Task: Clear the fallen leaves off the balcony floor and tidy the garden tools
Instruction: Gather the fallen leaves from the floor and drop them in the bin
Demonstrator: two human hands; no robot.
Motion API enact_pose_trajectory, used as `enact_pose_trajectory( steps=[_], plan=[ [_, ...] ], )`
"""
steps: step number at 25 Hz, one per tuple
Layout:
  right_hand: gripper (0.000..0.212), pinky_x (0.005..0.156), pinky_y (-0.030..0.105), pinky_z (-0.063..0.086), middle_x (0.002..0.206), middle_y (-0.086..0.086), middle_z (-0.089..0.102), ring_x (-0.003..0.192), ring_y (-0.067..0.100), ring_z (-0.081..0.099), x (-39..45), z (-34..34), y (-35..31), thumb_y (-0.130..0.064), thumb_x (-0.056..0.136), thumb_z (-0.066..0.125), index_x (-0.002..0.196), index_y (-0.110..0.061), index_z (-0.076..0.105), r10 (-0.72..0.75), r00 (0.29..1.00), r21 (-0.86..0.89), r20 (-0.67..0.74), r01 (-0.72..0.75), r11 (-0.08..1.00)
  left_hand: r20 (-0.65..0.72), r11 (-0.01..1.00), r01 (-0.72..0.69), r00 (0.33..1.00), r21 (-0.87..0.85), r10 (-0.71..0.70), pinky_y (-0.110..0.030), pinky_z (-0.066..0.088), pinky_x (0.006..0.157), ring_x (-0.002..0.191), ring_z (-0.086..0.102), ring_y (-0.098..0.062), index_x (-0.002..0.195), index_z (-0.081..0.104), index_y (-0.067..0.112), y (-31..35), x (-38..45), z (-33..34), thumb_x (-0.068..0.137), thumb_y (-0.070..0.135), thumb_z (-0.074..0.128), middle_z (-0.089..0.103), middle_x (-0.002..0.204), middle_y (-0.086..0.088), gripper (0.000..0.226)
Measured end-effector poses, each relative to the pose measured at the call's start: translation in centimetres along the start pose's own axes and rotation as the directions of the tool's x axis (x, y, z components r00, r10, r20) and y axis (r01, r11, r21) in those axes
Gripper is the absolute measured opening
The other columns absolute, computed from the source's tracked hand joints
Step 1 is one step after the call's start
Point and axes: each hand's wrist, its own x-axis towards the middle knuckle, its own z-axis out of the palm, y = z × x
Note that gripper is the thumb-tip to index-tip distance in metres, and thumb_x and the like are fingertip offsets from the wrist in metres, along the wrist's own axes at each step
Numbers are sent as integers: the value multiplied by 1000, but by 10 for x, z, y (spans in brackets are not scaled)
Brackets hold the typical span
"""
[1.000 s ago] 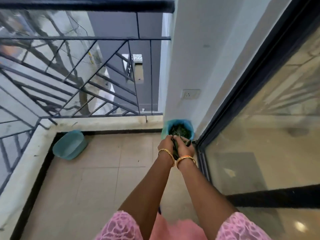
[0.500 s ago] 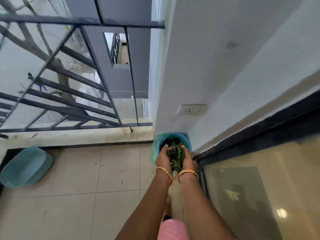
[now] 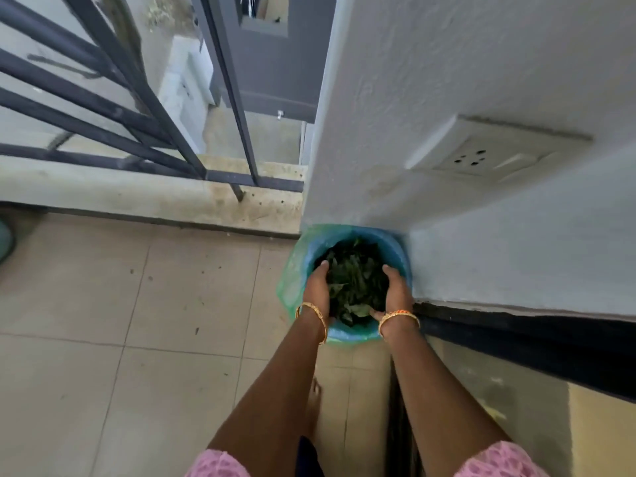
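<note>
A blue bin (image 3: 395,244) with a green liner (image 3: 292,277) stands on the balcony floor, in the corner by the white wall. It holds a heap of dark green leaves (image 3: 354,273). Both my hands are down inside its rim. My left hand (image 3: 318,290) lies along the left side of the heap and my right hand (image 3: 395,292) along the right side. Their palms face each other with the leaves cupped between them, and the fingers point down into the bin. No garden tools are in view.
A black metal railing (image 3: 137,108) on a concrete kerb (image 3: 155,197) closes the far side. A teal basin (image 3: 5,235) shows at the left edge. A wall socket (image 3: 488,156) sits above the bin, a glass sliding door (image 3: 516,394) is at right, and my bare foot (image 3: 313,401) is on the tiles.
I have stepped closer to the bin. My hands, pressed together round a bunch of leaves above it, have dropped into it and spread apart.
</note>
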Motion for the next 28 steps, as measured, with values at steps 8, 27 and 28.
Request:
enact_pose_trajectory(
  steps=[8,27,28],
  plan=[
    [56,119,38,11,159,8,3,145,26,8,35,0,54,-10,94,45,147,-21,29,-395,847,-676,356,525,516,186,398,-317,924,861,333,-30,18,117,144,18,-30,150,23,11,-34,46,-7,95,10,42,5,157,-18,57],
    [38,96,40,41,144,25,31,120,41,44,-37,-6,68,-2,84,55,122,1,56,-480,705,-791,522,610,35,180,-94,-159,936,983,302,-43,34,103,132,33,-32,139,34,14,-63,-39,-89,89,12,50,34,144,-13,52],
    [34,91,41,43,139,25,36,116,41,46,-55,-6,74,-1,83,54,117,2,58,-452,687,-776,569,630,-19,107,-24,-105,946,994,307,-42,35,102,132,34,-31,139,34,14,-69,-55,-105,91,15,48,34,144,-12,50]
  ],
)
